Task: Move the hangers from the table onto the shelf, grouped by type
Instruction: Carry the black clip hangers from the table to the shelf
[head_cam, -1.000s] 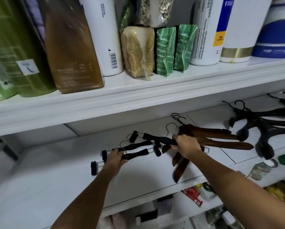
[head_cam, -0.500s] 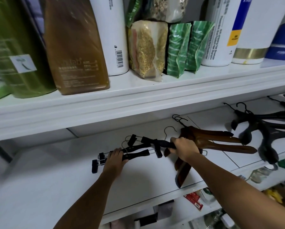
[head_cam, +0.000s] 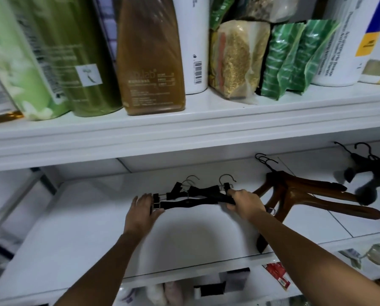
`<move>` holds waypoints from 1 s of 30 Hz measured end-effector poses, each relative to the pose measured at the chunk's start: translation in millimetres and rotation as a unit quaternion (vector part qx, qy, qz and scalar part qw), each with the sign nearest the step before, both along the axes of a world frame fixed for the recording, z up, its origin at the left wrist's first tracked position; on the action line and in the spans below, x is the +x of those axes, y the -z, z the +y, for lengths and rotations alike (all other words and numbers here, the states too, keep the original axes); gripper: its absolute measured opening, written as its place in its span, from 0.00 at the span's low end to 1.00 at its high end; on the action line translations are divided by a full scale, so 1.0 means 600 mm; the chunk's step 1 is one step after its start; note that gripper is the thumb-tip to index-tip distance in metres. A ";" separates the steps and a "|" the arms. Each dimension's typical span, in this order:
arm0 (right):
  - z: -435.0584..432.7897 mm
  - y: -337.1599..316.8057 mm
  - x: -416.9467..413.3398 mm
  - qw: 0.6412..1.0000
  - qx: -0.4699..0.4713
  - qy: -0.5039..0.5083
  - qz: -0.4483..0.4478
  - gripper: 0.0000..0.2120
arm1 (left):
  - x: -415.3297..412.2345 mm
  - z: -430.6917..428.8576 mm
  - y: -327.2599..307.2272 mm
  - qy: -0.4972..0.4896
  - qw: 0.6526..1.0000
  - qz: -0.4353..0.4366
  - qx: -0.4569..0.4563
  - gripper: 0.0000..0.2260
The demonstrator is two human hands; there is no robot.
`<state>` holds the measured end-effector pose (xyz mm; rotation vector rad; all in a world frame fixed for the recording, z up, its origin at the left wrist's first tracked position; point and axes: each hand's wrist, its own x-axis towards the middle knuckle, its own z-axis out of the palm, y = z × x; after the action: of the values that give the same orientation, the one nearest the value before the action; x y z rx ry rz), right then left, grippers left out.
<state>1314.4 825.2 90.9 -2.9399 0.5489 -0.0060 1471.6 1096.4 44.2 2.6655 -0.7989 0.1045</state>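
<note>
Left hand (head_cam: 143, 212): I see it lying palm-down on the shelf, fingers together and curled lightly against the left end of the black clip hangers, touching the metal clip there; it presses rather than wraps.
Right hand (head_cam: 244, 203): I see it closed in a fist round the right end of the same bundle, thumb under, fingers over the black bar.
Black clip hangers (head_cam: 192, 198): a small bunch, lying flat on the white shelf between my two hands, bars roughly side by side, silver hooks pointing toward the back wall. I cannot count them for certain.
Brown wooden hangers (head_cam: 295, 195): stacked just to the right of my right hand, hooks to the back, arms fanned toward the right and toward the front edge; one arm tip reaches the shelf lip.
Dark hangers (head_cam: 370, 173): farther right at the frame edge, blurred, apart from the brown group.
Shelf (head_cam: 85, 228): white, bare to the left of the clip hangers.
Upper shelf (head_cam: 184, 133): carries green bottles (head_cam: 59, 58), a brown bottle (head_cam: 149, 56), a white bottle (head_cam: 194, 40), a grain packet (head_cam: 237, 58) and green pouches (head_cam: 295, 58).
Below: small items on a lower level, too blurred to name.
</note>
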 end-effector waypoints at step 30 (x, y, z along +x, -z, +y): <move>0.055 0.100 0.085 0.980 -0.066 -0.164 -0.095 0.17 | 0.003 -0.095 0.006 0.095 0.964 0.137 0.209 0.26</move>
<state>1365.1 858.2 31.0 -3.0733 0.0344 -0.2937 1473.3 1039.5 40.9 2.8702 -1.0721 -0.5247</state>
